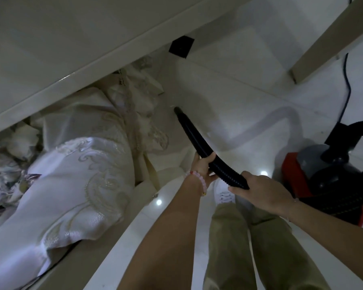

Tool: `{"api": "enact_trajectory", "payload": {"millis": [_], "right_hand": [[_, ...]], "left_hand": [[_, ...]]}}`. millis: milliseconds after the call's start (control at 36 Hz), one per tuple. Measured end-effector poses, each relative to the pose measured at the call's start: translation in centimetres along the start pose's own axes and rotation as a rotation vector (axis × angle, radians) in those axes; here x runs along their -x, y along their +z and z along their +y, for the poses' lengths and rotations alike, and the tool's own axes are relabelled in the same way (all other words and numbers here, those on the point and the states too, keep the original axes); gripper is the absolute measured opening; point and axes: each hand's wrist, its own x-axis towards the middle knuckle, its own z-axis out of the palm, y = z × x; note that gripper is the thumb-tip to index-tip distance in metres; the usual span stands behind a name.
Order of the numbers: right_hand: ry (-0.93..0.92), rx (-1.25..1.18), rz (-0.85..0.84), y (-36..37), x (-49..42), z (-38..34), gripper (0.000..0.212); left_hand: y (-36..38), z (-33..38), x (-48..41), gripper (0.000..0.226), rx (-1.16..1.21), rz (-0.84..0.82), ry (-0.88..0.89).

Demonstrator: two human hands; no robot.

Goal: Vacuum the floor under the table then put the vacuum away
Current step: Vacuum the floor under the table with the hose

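Note:
A black vacuum hose (192,135) slants from my hands down to the white tiled floor (239,97), its nozzle tip near the floor by a heap of cloth. My left hand (201,167), with a pink bead bracelet at the wrist, grips the smooth part of the hose. My right hand (258,190) grips the ribbed part just behind it. The red and black vacuum body (321,170) stands on the floor to my right, with the ribbed hose looping back to it. A pale table edge (96,65) runs across the upper left.
Cream embroidered cloth and cushions (78,174) lie heaped on the left below the table edge. A pale furniture leg (327,45) stands at the upper right. A dark power cord (347,84) trails behind the vacuum. A black square (181,47) sits on the floor farther off.

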Motion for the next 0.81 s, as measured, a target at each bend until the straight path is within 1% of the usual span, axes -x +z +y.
{"api": "enact_trajectory", "payload": {"millis": [83,306,361,417,444,472,556,611,667,806], "right_hand": [[-0.004,0.008,-0.019,-0.1,-0.3,0.2,0.042],[-0.037,0.012,-0.071,0.1,-1.1,-0.1,0.049],[-0.036,0.015,-0.083,0.1,-1.4,-0.2,0.050],[-0.028,0.011,-0.090,0.1,-1.5,-0.3,0.051],[-0.022,0.005,-0.092,0.1,-1.6,-0.3,0.051],[-0.016,0.001,-0.091,0.0,-1.7,-0.4,0.051],[0.005,0.003,-0.071,-0.2,-2.1,-0.7,0.050],[0.015,0.002,-0.054,-0.3,-2.3,-0.9,0.049],[0.016,-0.007,-0.040,-0.4,-2.2,-1.0,0.049],[0.003,-0.021,-0.045,-0.5,-1.3,-0.3,0.049]], "left_hand": [[0.3,-0.1,-0.2,0.049,-0.009,0.037,0.005],[0.4,-0.4,-0.5,0.046,0.088,0.244,0.002],[0.4,-0.3,-0.6,0.038,0.098,0.290,-0.003],[0.5,0.0,-0.8,0.017,0.082,0.324,-0.014],[0.5,0.2,-0.9,0.013,0.064,0.336,-0.021],[0.6,0.5,-0.9,0.012,0.051,0.334,-0.026],[0.8,1.7,-0.8,0.038,0.014,0.298,-0.047],[0.9,2.3,-0.8,0.045,-0.009,0.256,-0.044],[0.9,2.5,-0.9,0.046,-0.037,0.220,-0.027],[1.3,1.9,-0.4,0.041,-0.097,0.158,-0.005]]}}
